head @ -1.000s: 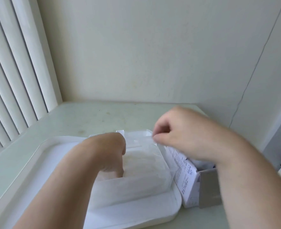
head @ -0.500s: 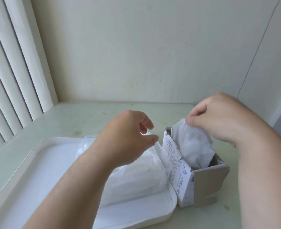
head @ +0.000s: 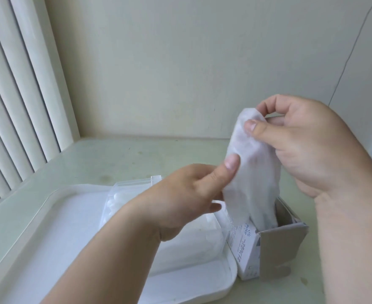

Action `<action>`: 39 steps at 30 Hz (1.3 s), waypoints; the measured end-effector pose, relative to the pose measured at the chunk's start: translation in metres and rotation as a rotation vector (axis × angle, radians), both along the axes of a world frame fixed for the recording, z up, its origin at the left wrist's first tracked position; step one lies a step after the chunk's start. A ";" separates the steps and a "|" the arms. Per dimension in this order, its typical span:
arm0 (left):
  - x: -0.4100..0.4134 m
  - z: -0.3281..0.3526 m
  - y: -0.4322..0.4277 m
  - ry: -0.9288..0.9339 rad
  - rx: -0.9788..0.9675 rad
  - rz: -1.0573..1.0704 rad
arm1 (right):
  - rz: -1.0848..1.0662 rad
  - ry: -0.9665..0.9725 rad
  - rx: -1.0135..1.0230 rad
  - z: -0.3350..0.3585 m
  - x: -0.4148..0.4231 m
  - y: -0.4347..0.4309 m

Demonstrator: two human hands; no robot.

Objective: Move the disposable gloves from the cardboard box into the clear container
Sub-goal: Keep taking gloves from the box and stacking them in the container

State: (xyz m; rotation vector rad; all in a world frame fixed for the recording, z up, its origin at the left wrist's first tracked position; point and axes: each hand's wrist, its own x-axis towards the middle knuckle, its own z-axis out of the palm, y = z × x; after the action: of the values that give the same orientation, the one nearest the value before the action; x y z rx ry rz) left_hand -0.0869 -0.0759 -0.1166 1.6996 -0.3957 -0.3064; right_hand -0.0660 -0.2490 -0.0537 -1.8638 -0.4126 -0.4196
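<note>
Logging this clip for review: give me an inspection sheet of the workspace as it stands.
Surface: pale green table, lightly stained.
Job's things: glove bundle half out of the open cardboard box; clear container on the white tray, white contents inside.
Clutter: nothing seen.
Hands: right hand pinches the bundle's top; left hand grips its side.
Cables: thin dark line on the wall, cable or crack.
Surroundings: vertical blinds.

A wad of disposable gloves (head: 253, 172) is pinched by the right hand (head: 301, 141) and left hand (head: 189, 194) above the open cardboard box (head: 275, 244), beside the clear container (head: 137, 194) in a white tray (head: 38, 227).
</note>
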 end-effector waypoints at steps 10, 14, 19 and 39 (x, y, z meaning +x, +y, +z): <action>-0.002 0.023 0.020 0.063 -0.697 0.027 | 0.385 0.292 0.245 0.004 -0.007 0.009; -0.009 0.033 0.023 -0.046 -0.741 0.080 | 0.500 0.328 0.073 0.003 -0.007 0.005; -0.012 0.037 0.023 -0.107 -0.668 0.115 | 0.492 0.246 0.155 0.004 -0.010 0.011; -0.005 0.013 0.032 0.204 -0.617 -0.510 | 0.592 0.277 0.137 0.010 -0.020 0.012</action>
State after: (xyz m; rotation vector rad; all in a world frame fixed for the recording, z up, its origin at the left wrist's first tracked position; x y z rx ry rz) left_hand -0.0920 -0.0435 -0.1033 0.9372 -0.6906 -0.6494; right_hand -0.0857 -0.2369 -0.0439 -1.5459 -0.6959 0.2040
